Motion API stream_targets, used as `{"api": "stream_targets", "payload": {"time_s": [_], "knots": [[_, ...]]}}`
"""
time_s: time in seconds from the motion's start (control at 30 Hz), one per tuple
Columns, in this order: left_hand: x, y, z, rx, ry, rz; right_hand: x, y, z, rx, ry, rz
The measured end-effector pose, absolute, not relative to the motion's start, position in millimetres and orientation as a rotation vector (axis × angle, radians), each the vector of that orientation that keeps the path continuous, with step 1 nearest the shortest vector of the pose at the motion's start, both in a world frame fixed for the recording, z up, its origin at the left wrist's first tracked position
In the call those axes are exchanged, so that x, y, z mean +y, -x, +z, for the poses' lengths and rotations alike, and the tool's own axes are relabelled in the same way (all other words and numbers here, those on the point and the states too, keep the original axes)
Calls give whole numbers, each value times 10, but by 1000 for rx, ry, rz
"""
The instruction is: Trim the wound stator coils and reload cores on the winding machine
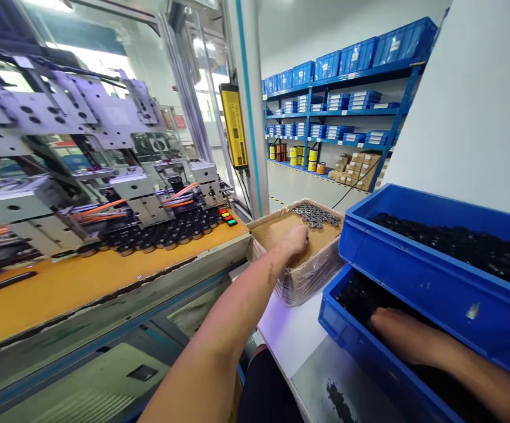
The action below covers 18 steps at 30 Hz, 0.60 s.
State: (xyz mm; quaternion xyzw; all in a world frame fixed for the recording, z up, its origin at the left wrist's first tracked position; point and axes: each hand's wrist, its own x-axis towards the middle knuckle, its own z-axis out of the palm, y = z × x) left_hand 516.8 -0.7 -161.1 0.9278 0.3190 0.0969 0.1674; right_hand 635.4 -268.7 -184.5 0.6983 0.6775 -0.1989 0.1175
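My left hand (297,238) reaches into a plastic-wrapped cardboard box (277,220). Its fingers are curled closed, and whatever they hold is hidden from me. Small round metallic parts (316,215) lie grouped at the far side of that box, beyond the hand. To the right, my right hand (389,326) is down inside the lower blue bin (347,326), beside small black parts (356,296). The dark interior and the bin above hide its fingers.
An upper blue bin (413,258) full of black parts sits over the lower one. At left is a machine (136,194) with rows of dark round parts (162,232) on an orange surface (105,279). Its metal post (250,117) stands behind the box. Blue shelving (310,117) is farther back.
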Motion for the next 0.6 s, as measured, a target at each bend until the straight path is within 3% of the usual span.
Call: {"api": "stream_targets", "payload": {"time_s": [0.2, 0.37, 0.6], "knots": [[-291, -4786, -1424, 820, -2461, 535, -2690, -6351, -1915, 2189, -2146, -549], [-931, -3865, -1447, 628, -2190, 903, -2739, -6417, -2020, 2282, -2206, -459], [-1826, -2755, -2085, 582, -1685, 1153, -2628, -6399, -1881, 2631, -2154, 189]]}}
